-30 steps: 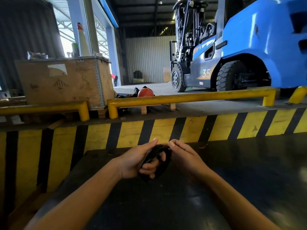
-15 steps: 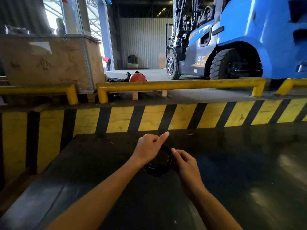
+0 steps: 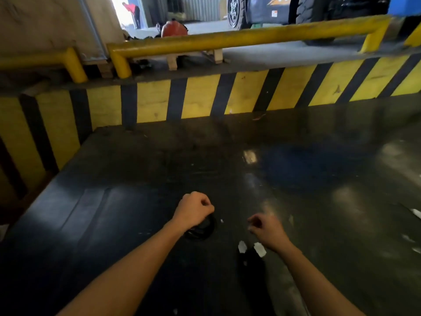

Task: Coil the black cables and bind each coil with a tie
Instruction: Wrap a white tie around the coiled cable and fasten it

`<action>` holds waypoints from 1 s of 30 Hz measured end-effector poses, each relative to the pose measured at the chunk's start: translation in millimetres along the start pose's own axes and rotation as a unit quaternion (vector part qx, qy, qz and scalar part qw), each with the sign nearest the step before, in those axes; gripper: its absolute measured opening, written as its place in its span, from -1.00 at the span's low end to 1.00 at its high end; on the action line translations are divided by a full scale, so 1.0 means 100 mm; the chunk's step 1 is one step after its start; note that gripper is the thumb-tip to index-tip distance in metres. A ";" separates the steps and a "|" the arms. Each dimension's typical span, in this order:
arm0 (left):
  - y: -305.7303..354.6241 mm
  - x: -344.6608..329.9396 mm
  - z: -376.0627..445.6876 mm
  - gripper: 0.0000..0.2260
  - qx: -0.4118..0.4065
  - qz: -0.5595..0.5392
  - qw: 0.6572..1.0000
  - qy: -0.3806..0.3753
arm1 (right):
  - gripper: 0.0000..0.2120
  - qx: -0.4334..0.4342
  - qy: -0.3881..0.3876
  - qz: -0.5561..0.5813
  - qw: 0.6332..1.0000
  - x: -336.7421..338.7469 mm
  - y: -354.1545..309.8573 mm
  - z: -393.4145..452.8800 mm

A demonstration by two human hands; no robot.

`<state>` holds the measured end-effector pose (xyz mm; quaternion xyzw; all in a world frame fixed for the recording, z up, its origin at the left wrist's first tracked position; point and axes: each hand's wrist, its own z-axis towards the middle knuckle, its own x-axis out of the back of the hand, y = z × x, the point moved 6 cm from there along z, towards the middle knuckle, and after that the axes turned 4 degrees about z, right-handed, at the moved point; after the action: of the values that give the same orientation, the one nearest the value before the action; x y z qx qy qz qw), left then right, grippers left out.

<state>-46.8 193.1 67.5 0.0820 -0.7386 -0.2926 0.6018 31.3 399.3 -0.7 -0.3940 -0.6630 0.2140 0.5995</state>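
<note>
A small coil of black cable (image 3: 202,228) rests on the dark glossy surface (image 3: 227,174), low in the middle of the view. My left hand (image 3: 194,209) is a fist closed over the coil's upper left edge and hides part of it. My right hand (image 3: 265,229) is off to the right, apart from the coil, with its fingers curled. Blur hides whether it pinches anything. Just below it lie two white tags (image 3: 242,246) on a dark bundle (image 3: 250,261) that looks like another black cable.
A yellow-and-black striped kerb (image 3: 205,99) borders the surface at the back and left. Behind it run yellow guard rails (image 3: 239,37), with a wooden crate (image 3: 50,26) at the left and forklift wheels (image 3: 234,8) beyond. Small white scraps (image 3: 415,212) lie at the far right.
The view has tilted down. My right hand has let go of the coil and moved right. My left hand has lowered the coil onto the surface.
</note>
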 end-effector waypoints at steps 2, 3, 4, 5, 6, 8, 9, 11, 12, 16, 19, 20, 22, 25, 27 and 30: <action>-0.12 -0.13 -0.09 -0.89 0.027 0.015 0.999 -0.019 | -0.77 0.001 -0.048 -0.078 0.996 -0.18 0.16 -0.01; -0.17 -0.19 -0.12 -0.91 0.035 0.018 0.999 -0.032 | -0.78 0.001 -0.067 -0.107 0.992 -0.26 0.19 -0.01; -0.21 -0.24 -0.15 -0.93 0.040 0.021 0.998 -0.044 | -0.78 0.002 -0.079 -0.132 0.988 -0.33 0.20 -0.01; -0.25 -0.27 -0.18 -0.92 0.043 0.028 0.997 -0.053 | -0.79 0.005 -0.086 -0.159 0.983 -0.38 0.19 -0.01; -0.28 -0.30 -0.20 -0.90 0.044 0.034 0.997 -0.059 | -0.80 0.010 -0.088 -0.187 0.978 -0.44 0.17 0.00; -0.34 -0.30 -0.23 -0.87 0.045 0.040 0.996 -0.062 | -0.83 0.017 -0.097 -0.231 0.968 -0.54 0.14 0.04; -0.35 -0.28 -0.25 -0.86 0.045 0.041 0.996 -0.062 | -0.86 0.017 -0.106 -0.239 0.965 -0.58 0.14 0.05; -0.36 -0.22 -0.26 -0.82 0.041 0.032 0.997 -0.063 | -0.94 0.017 -0.125 -0.215 0.969 -0.62 0.10 0.10; -0.34 -0.17 -0.25 -0.80 0.035 0.026 0.997 -0.061 | -0.96 0.021 -0.125 -0.178 0.976 -0.60 0.03 0.14; -0.17 0.23 -0.13 -0.71 0.008 -0.020 0.999 -0.028 | -0.85 0.089 -0.045 0.030 0.995 -0.09 -0.64 0.46; 0.17 0.62 0.00 -0.73 -0.021 -0.047 0.999 0.004 | -0.82 0.150 -0.013 0.156 0.976 0.53 -1.28 0.54; 0.31 0.75 0.04 -0.77 -0.035 -0.055 0.998 0.008 | -0.82 0.175 -0.008 0.178 0.968 0.72 -1.48 0.54; 0.58 0.98 0.11 -0.84 -0.066 -0.077 0.995 0.013 | -0.83 0.225 0.005 0.193 0.955 1.06 -1.81 0.50; 0.96 1.27 0.18 -0.75 -0.106 -0.108 0.988 0.026 | -0.88 0.279 0.025 0.193 0.941 1.36 -2.15 0.42; 1.17 1.43 0.20 -0.63 -0.125 -0.130 0.983 0.033 | -0.89 0.309 0.039 0.178 0.934 1.48 -2.30 0.38; 1.38 1.60 0.22 -0.60 -0.147 -0.150 0.977 0.032 | -0.87 0.347 0.051 0.160 0.923 1.62 -2.43 0.34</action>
<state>-77.3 237.1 272.6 0.1118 -0.6470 -0.4819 0.5802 -61.1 386.6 278.7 -0.2727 -0.4434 0.5035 0.6896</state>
